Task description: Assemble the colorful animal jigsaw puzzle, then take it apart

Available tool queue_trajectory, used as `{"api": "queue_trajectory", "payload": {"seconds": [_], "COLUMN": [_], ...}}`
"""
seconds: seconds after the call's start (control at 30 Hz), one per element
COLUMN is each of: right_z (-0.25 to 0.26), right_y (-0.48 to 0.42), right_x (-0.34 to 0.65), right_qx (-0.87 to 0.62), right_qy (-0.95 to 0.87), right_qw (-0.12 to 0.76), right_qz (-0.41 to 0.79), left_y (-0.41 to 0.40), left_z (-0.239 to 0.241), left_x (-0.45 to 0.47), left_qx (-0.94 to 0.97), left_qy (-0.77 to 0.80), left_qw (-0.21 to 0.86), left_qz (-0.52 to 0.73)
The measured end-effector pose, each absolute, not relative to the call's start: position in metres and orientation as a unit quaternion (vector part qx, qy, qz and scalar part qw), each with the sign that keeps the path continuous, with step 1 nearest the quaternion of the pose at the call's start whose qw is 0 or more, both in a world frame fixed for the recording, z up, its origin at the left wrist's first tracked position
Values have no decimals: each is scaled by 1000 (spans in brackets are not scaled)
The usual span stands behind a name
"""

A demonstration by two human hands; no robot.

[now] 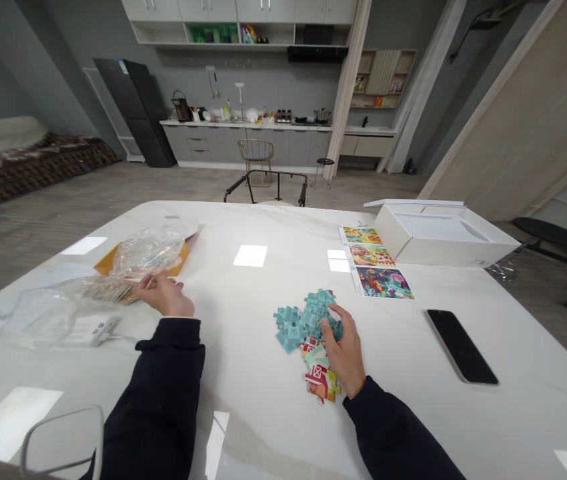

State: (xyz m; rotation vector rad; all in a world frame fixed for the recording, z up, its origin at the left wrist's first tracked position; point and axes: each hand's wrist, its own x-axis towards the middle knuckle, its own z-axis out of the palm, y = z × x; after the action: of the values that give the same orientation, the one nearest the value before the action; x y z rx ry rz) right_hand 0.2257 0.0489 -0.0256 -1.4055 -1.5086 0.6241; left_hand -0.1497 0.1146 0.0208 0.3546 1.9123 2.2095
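A loose pile of jigsaw puzzle pieces (291,330) lies on the white table, mostly teal backs up. Several pieces near me show a printed red barn (317,375). My right hand (346,350) curls its thumb and forefinger round a puzzle piece (336,328) at the pile's right side. On the left, my left hand (166,295) is closed in a pinch beside an orange box (107,260) with crumpled clear plastic (147,252) on it. What the pinch holds cannot be made out. Another clear plastic bag (38,319) spreads to its left.
Printed picture cards (385,283) lie in a column by an open white box (443,252) at the back right. A phone (461,347) rests right of my right hand. A small white box (94,329) lies under the plastic. A black-framed chair (278,183) stands beyond the table.
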Motion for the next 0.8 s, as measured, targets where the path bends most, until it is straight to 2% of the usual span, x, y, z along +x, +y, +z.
{"api": "queue_trajectory", "payload": {"seconds": [0.07,0.1,0.17,0.2,0.3,0.47,0.6,0.8], "right_z": [-23,-21,-18,-17,-17,-25,-31,-33], "right_y": [51,51,50,46,23,-19,-4,43], "right_x": [227,229,235,239,253,258,248,236], "right_qx": [-573,-573,-575,-575,-560,-518,-530,-510], "right_qy": [-615,-613,-609,-615,-682,-799,-806,-822], "right_qw": [478,482,484,478,414,270,246,238], "right_qz": [254,253,253,251,226,143,95,89], "left_y": [100,90,69,58,34,28,39,63], "left_z": [20,19,15,11,-5,-34,-44,-46], "left_x": [-107,-83,-40,-22,9,18,21,18], "left_qx": [194,310,530,609,738,816,834,821], "left_qy": [629,603,538,511,481,480,486,492], "left_qw": [149,211,329,349,286,199,154,151], "left_qz": [738,704,567,496,376,253,211,247]}}
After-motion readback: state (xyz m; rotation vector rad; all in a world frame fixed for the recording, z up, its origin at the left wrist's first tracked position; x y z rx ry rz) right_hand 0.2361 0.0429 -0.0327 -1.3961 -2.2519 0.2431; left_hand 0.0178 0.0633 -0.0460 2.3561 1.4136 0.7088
